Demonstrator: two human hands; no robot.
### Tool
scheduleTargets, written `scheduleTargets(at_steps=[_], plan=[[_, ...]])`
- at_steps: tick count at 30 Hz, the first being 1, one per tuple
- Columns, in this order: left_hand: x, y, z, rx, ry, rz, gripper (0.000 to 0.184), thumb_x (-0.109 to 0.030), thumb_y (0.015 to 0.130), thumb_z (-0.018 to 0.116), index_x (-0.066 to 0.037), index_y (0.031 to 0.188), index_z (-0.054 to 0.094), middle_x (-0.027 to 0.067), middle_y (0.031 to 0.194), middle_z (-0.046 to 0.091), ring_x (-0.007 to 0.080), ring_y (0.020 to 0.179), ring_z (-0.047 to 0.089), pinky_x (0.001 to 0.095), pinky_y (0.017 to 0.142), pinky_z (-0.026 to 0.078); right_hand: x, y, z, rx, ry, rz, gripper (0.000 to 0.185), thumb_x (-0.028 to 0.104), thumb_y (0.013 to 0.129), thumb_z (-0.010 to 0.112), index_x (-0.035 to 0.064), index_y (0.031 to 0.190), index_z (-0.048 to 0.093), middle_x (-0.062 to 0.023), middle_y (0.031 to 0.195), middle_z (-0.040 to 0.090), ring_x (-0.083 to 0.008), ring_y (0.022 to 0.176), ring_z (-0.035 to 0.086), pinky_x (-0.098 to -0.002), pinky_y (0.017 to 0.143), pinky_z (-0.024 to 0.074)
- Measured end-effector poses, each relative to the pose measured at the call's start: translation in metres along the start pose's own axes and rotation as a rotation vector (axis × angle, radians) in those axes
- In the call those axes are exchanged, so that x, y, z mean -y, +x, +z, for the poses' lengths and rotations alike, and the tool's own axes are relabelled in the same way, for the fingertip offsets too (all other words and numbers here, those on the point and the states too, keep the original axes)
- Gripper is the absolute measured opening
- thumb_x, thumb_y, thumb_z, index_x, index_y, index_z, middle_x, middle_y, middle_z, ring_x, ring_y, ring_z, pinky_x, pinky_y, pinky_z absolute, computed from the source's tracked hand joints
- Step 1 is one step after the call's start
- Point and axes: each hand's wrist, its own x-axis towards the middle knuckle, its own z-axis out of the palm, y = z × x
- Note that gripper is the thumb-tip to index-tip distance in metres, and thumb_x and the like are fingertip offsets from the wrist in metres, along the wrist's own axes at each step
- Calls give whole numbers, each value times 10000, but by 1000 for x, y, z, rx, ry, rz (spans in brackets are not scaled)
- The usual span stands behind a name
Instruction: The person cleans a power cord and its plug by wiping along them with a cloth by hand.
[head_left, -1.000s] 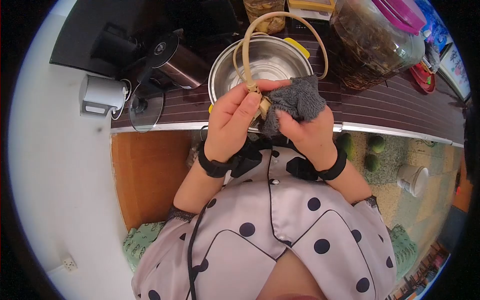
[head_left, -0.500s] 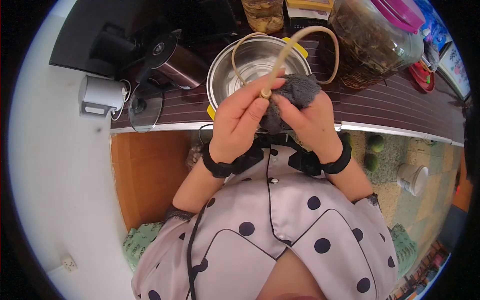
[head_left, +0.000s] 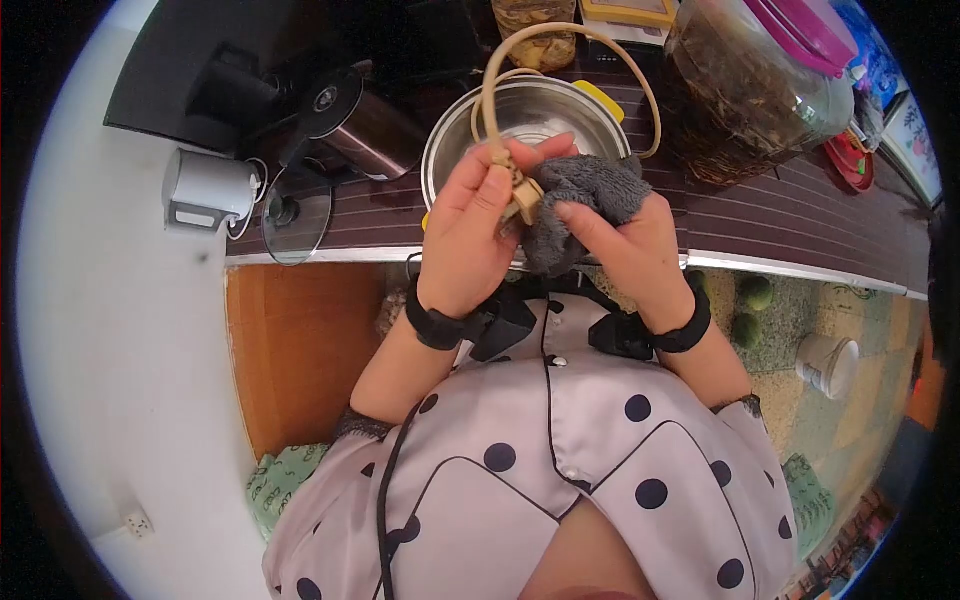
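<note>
My left hand (head_left: 470,220) is closed round a thick beige cord (head_left: 490,90), near a blocky, plug-like end piece (head_left: 526,200) of the same colour. From there the cord rises in a wide loop over the pot. A grey fluffy cloth (head_left: 590,190) is bunched in my right hand (head_left: 635,240), thumb on top, and its edge touches or lies close against the end piece. Behind both hands stands a steel pot (head_left: 437,165) with yellow handles; its near side is partly hidden by the hands and cloth.
Left of the pot are a dark kettle (head_left: 370,135), a glass lid (head_left: 300,220) and a white appliance (head_left: 205,190). A large jar (head_left: 755,100) with a pink lid stands at right, a smaller jar (head_left: 537,40) behind. The counter's pale edge (head_left: 790,272) runs in front.
The left hand has turned, bringing the blocky end piece into view beside the cloth. The cord's loop has swung left and widened. The cloth stays in the right hand.
</note>
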Motion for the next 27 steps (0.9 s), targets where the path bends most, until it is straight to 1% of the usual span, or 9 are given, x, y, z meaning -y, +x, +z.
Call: scheduleTargets(at_steps=[5, 7, 10, 13, 19, 21, 23, 26, 27], plan=[[1, -3, -5, 118, 374, 99, 230, -154, 959, 384, -1, 1109, 469, 251, 1257, 470, 278, 1166, 471, 375, 1000, 352, 5, 1, 0, -38, -179, -96, 196, 113, 756, 633, 30, 934, 647, -86, 802, 647, -168, 702, 604, -281, 649, 470], [1, -4, -2, 123, 552, 215, 224, -96, 936, 421, 4, 1105, 530, 161, 1216, 540, 180, 1080, 523, 266, 906, 403, 7, 1, -1, -46, -217, -74, 188, 128, 749, 637, 30, 909, 647, -95, 783, 644, -180, 684, 606, -290, 631, 471], [-7, -2, -1, 171, 683, 196, 242, -150, 960, 391, 9, 1111, 494, 238, 1230, 504, 235, 1123, 498, 330, 985, 346, 8, 5, -1, -60, -312, -138, 194, 142, 732, 636, 34, 892, 641, -114, 753, 634, -221, 658, 606, -305, 618, 473], [-3, -5, -2, 95, 648, 222, 225, -77, 930, 419, 9, 1104, 531, 138, 1190, 563, 156, 1006, 553, 252, 881, 414, 5, 6, -5, -32, -417, -229, 202, 130, 725, 626, 41, 906, 639, -120, 758, 631, -250, 660, 605, -314, 622, 476], [-4, -7, -2, 77, 565, 128, 220, -87, 931, 427, 5, 1098, 537, 122, 1186, 565, 122, 925, 540, 231, 841, 417, 4, 4, -6, 27, -275, -179, 216, 129, 722, 622, 40, 918, 637, -114, 758, 633, -254, 656, 606, -314, 621, 477], [-8, -7, 0, 125, 606, 141, 231, -117, 943, 414, 10, 1105, 518, 174, 1206, 541, 176, 1030, 515, 282, 916, 377, 10, 2, -4, -3, -271, -87, 213, 127, 726, 620, 38, 919, 636, -108, 754, 632, -241, 650, 600, -306, 623, 477], [-7, -7, 2, 175, 644, 154, 247, -147, 954, 401, 15, 1113, 499, 225, 1225, 516, 230, 1135, 491, 333, 991, 337, 6, 3, 0, -59, -315, -180, 211, 125, 728, 618, 36, 919, 635, -101, 752, 631, -225, 646, 596, -302, 622, 476], [-5, -9, 1, 113, 729, 235, 213, -93, 931, 440, 1, 1087, 550, 101, 1198, 560, 48, 783, 471, 182, 735, 402, 6, 3, -1, -68, -356, -218, 208, 121, 733, 612, 32, 920, 632, -93, 745, 631, -200, 636, 588, -298, 618, 474], [-5, -8, -1, 87, 657, 187, 215, -95, 931, 442, 3, 1090, 548, 105, 1199, 559, 60, 816, 490, 188, 753, 406, 6, 3, -3, -27, -355, -168, 206, 119, 736, 608, 31, 921, 631, -91, 740, 631, -192, 629, 586, -298, 614, 475]])
